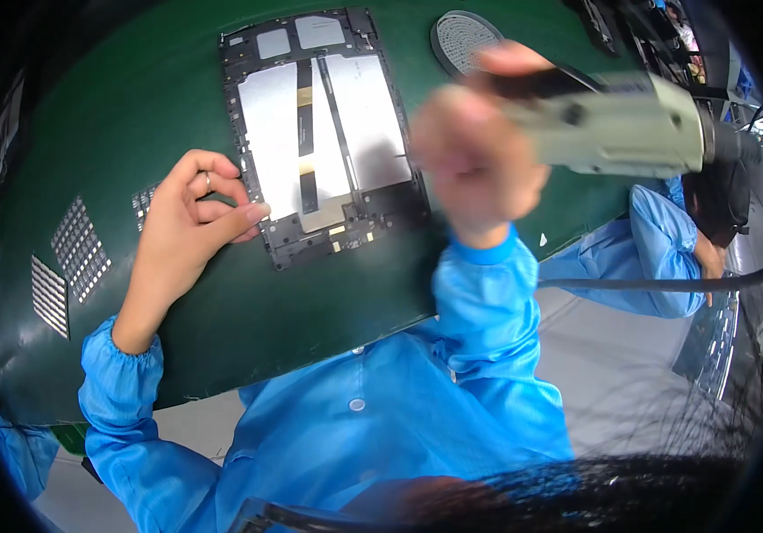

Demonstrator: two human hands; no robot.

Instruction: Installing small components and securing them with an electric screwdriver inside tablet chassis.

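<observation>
A tablet's inner frame lies flat on the green table, black around two bright silver panels with dark ribbon strips running between them. My left hand is closed at its lower left edge, thumb and fingertips pressed together there; a ring is on one finger. Blurred by motion, my right hand is wrapped around a pale green electric screwdriver held above the table, right of the frame. The tool lies nearly sideways, its cable end to the right. Its tip is hidden behind the hand.
A round grey dish with a dotted inside sits beyond my right hand. Sheets of small parts lie on the left of the green table. A dark cable crosses at the right, near another person's blue sleeve.
</observation>
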